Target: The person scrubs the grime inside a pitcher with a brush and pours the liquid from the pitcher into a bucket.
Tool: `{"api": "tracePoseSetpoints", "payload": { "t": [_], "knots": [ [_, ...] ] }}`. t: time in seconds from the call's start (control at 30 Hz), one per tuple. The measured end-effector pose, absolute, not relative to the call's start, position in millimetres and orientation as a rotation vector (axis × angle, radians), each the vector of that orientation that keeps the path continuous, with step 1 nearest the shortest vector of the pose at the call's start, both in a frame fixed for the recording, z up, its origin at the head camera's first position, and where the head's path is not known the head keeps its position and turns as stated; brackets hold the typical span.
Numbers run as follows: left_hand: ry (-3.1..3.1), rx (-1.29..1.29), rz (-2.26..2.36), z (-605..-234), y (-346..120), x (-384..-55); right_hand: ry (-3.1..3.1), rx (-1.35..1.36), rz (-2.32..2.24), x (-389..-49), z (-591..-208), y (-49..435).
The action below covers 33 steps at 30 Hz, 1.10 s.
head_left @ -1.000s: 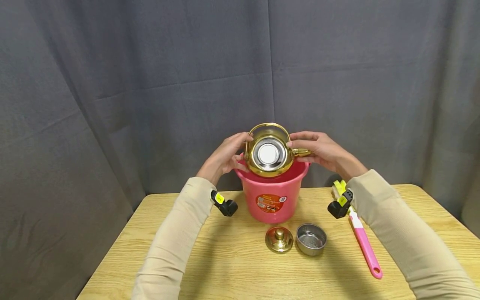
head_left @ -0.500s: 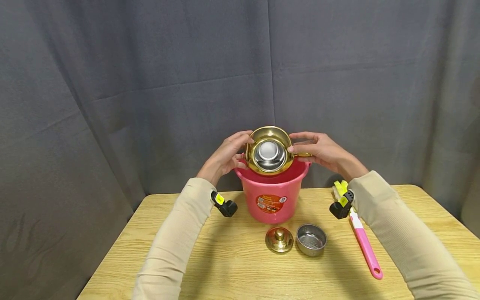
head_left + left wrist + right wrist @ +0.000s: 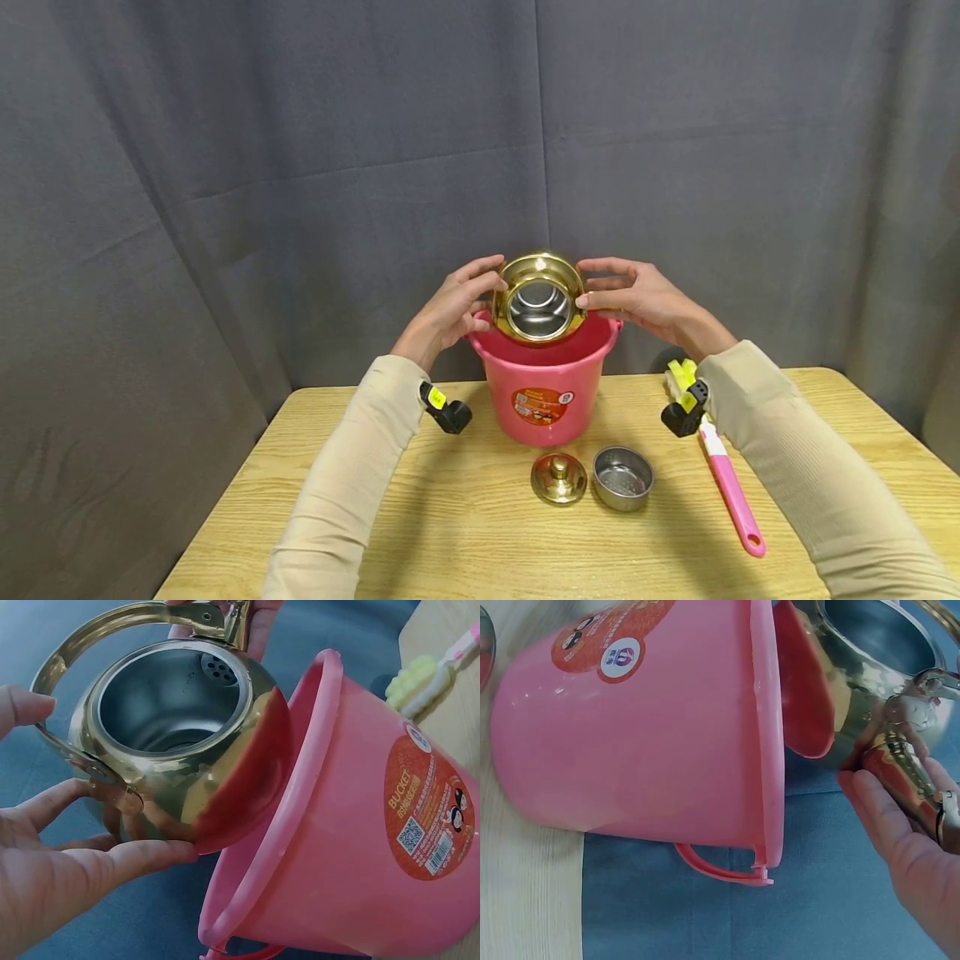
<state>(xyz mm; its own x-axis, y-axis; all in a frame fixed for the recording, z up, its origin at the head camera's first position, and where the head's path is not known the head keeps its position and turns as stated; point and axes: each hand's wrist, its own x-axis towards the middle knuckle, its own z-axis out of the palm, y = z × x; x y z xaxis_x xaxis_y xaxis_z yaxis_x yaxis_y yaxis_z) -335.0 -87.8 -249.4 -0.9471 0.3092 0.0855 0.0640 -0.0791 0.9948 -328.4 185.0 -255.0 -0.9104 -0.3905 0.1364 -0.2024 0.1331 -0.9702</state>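
A shiny gold teapot (image 3: 539, 267), without its lid, is held tilted over the pink bucket (image 3: 543, 392), its round mouth facing me. My left hand (image 3: 453, 308) grips its left side; in the left wrist view the fingers support the body below, with the thumb by the arched handle (image 3: 75, 637). On the other side my right hand (image 3: 637, 302) grips the teapot at its spout (image 3: 904, 769). Small strainer holes (image 3: 217, 669) show inside the silvery interior. The lower part of the body mirrors the bucket's pink. Whatever lies inside the bucket is hidden.
On the wooden table (image 3: 457, 517), a gold lid (image 3: 558, 479) with a knob lies in front of the bucket. Beside it stands a small metal strainer cup (image 3: 623, 479). A pink-handled brush (image 3: 731, 500) with a yellow head lies at right, partly behind my right arm. A grey curtain (image 3: 360, 167) hangs behind.
The teapot has turned in my hands: its inner bottom has shifted upward within the mouth, and the spout at right has gone out of sight in the head view. The table things have not moved.
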Motion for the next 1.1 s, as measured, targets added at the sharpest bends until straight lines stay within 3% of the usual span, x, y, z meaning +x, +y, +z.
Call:
{"api": "tracePoseSetpoints", "payload": {
  "t": [1.1],
  "knots": [
    [2.076, 0.646, 2.104, -247.3, -96.8, -333.3, 2.513, -0.862, -1.821, -334.0, -258.5, 187.4]
  ]
}}
